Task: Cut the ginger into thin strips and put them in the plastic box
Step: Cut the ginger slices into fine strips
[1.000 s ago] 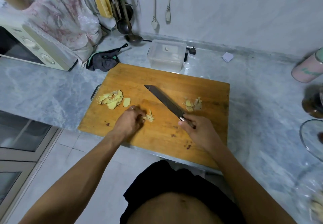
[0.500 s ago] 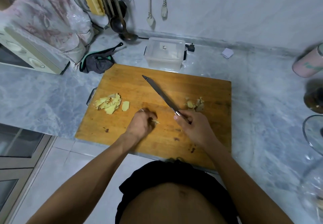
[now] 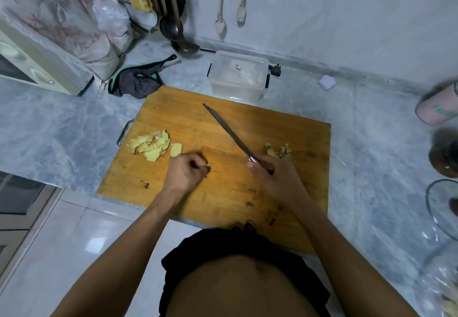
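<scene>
your left hand [image 3: 186, 171] sits curled on the middle of the rectangular wooden cutting board [image 3: 292, 193], its fingers bunched around a few pale ginger strips [image 3: 207, 165] whose tips just poke out past the fingertips. your right hand [image 3: 273, 176] is wrapped around the handle of the long, narrow steel kitchen knife [image 3: 229, 133], thumb lying along the side near the bolster; the blade angles away from you toward the far left of the board, its edge turned down, and whether it touches the wood you cannot tell. to the left of your left hand lies a loose heap of thin yellow ginger slices [image 3: 150, 145], with one single slice just beside it, nearly touching your knuckles. just beyond your right hand sits a smaller cluster of brownish ginger trimmings [image 3: 277, 148]. the clear plastic box [image 3: 238, 77] with no lid on stands on the grey marbled table [image 3: 376, 158] just past the far edge of the board, something pale showing inside it. a dark crumpled cloth [image 3: 135, 81] with green trim lies by the board's far left corner, near a cream-coloured oven [image 3: 37, 69] draped with a patterned plastic cover. dark metal ladles [image 3: 173, 32] hang by the wall behind the box, and a pink cylindrical container [image 3: 438, 106] lies at the right edge.
</scene>
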Motion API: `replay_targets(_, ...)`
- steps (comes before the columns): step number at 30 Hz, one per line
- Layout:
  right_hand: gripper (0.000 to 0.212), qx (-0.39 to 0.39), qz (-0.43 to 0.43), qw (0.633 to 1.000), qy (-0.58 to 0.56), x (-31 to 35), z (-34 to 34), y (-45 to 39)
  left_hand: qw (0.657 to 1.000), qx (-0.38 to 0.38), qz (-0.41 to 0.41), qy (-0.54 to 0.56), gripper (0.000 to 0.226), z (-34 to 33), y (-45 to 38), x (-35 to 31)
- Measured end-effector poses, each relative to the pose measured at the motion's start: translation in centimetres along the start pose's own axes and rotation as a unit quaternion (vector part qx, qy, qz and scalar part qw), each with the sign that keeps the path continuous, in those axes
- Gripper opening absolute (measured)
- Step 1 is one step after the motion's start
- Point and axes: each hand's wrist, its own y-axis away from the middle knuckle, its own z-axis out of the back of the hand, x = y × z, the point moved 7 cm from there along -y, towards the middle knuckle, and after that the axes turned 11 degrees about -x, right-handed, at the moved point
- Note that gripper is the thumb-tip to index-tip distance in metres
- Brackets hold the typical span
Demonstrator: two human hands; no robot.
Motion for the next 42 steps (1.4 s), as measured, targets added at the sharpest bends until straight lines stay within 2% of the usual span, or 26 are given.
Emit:
replay_targets(4,0.022,-0.002,-0.022,0.999,-0.030,0.4,-0.1,-0.9,0.980,-0.050,0.135,0.139,0.014,1.5,-0.7,2.6)
replay_targets(8,0.026,0.001,-0.014,0.999,-0.031,1.1,-0.4,-2.0,0.966,-0.083,0.166,0.180,0.019,3.2,-2.4,2.6)
replay_targets(15,0.027,0.007,0.037,0.999,-0.023,3.7,-0.3,-4.0,0.972,-0.130,0.154,0.118,0.020,6.5,-10.9,1.2)
replay_targets(18,0.029,0.004,0.039,0.999,-0.019,4.3,-0.4,-4.7,0.980,-0.116,0.147,0.068,0.020,6.5,-13.6,1.1)
replay_targets(23,0.029,0.008,0.041,0.999,-0.015,4.6,-0.5,-5.5,0.986,-0.082,0.145,-0.002,0.009,6.3,-15.9,1.5)
replay_targets(31,0.031,0.018,0.043,0.999,0.000,4.8,-0.8,-5.7,0.995,-0.076,0.048,-0.050,0.018,7.7,-15.6,0.2)
replay_targets(38,0.034,0.038,0.041,0.998,-0.009,5.3,-1.8,-5.0,0.995,-0.083,0.001,-0.053,0.010,8.4,-13.0,-0.1)
replay_targets(42,0.033,0.055,0.026,0.998,-0.019,4.5,-2.6,-4.0,0.996,-0.078,0.016,-0.044,0.012,7.7,-8.2,1.3)
